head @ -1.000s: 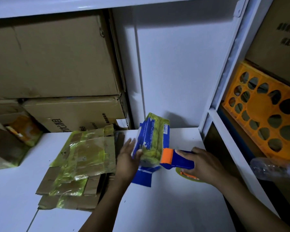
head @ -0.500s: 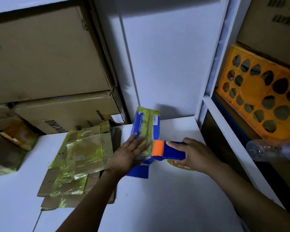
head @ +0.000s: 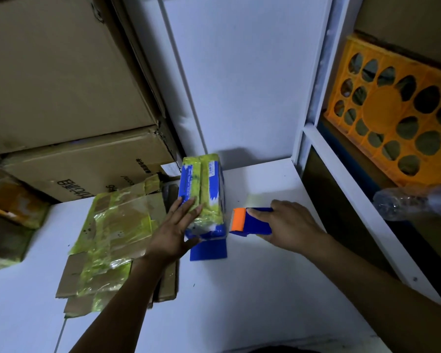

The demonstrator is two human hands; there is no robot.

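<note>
A small blue box [head: 201, 189] with yellow-green tape over its top lies on the white table [head: 239, 289], one blue flap folded out toward me. My left hand [head: 175, 228] presses flat on the box's near left part, fingers straight. My right hand [head: 288, 228] grips a blue tape dispenser [head: 250, 221] with an orange roller, just right of the box's near end. The dispenser's roller is close to the box; whether they touch I cannot tell.
A flattened cardboard piece [head: 117, 233] with yellow-green tape lies left of the box. Large cardboard boxes [head: 61, 80] are stacked at the back left. On the right, white shelving [head: 323, 154] holds an orange crate [head: 395, 123] and a clear plastic bottle [head: 415, 202].
The box has gone from tilted up to lying flat under my left hand. The right hand with the dispenser has stayed beside it. The camera has tipped downward.
</note>
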